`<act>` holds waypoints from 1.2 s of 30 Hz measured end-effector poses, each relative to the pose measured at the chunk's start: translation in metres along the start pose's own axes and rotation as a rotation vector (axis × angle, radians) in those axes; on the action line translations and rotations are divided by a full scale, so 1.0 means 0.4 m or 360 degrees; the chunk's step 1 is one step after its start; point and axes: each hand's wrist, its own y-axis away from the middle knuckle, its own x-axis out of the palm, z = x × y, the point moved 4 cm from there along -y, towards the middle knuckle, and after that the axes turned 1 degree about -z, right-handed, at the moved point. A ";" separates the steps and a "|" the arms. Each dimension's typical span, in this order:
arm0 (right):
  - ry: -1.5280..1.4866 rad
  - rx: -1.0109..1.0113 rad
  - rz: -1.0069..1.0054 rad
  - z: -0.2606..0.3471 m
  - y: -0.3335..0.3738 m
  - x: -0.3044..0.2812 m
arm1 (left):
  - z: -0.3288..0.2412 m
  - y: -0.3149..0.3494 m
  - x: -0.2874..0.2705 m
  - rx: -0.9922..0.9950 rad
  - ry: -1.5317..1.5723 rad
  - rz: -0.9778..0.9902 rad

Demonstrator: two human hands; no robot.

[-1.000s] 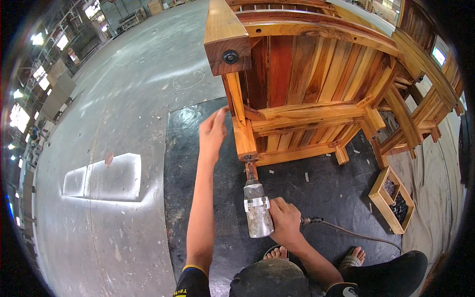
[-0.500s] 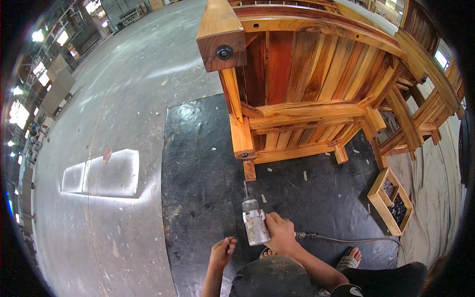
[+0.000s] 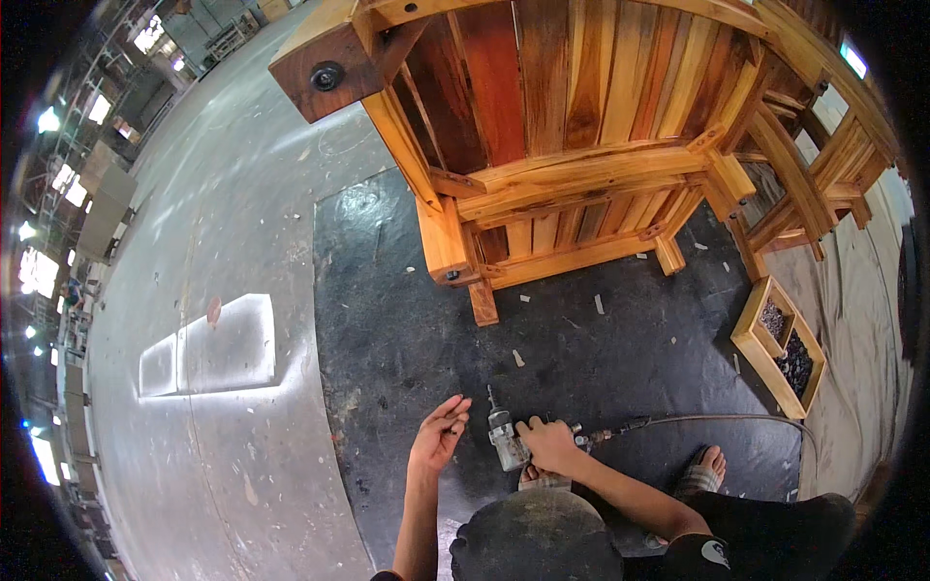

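My right hand (image 3: 552, 447) is closed round the handle of a worn silver air-powered driver (image 3: 506, 441). Its slim bit points away from me, over the black mat and short of the furniture. To the left of the tool, my left hand (image 3: 442, 438) hangs with fingers curled and their tips together. A small dark spot shows at those fingers, too small to name. Ahead stands a tipped wooden bench (image 3: 591, 179) with slatted panels turned toward me. A dark round bolt head (image 3: 326, 76) sits in the end of its upper left post. Nothing joins either hand to the bench.
A black mat (image 3: 387, 320) lies under the bench, scattered with pale scraps. At the right, a divided wooden box (image 3: 765, 363) holds small dark hardware. An air hose (image 3: 717, 419) runs right from the driver. More wooden furniture (image 3: 833, 174) stands on pale cloth (image 3: 852, 320).
The driver has come back toward me, away from the bench's lower left leg. My left hand has risen slightly and turned its fingers upward. The view has shifted, bringing the bench higher and leftward.
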 end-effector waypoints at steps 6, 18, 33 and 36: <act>0.0022 0.0004 0.0110 -0.008 -0.001 -0.005 | -0.009 -0.032 0.019 -0.0068 -0.0139 0.0270; 0.0096 -0.0251 -0.0266 -0.005 0.012 -0.107 | -0.055 -0.178 0.132 0.0108 -0.0943 0.0115; 0.0158 -0.0111 -0.0371 -0.017 -0.012 -0.120 | -0.053 -0.211 0.217 0.0547 -0.1620 0.0105; 0.0175 -0.0105 -0.0409 -0.018 -0.010 -0.118 | -0.052 -0.199 0.222 0.0726 -0.1654 0.0078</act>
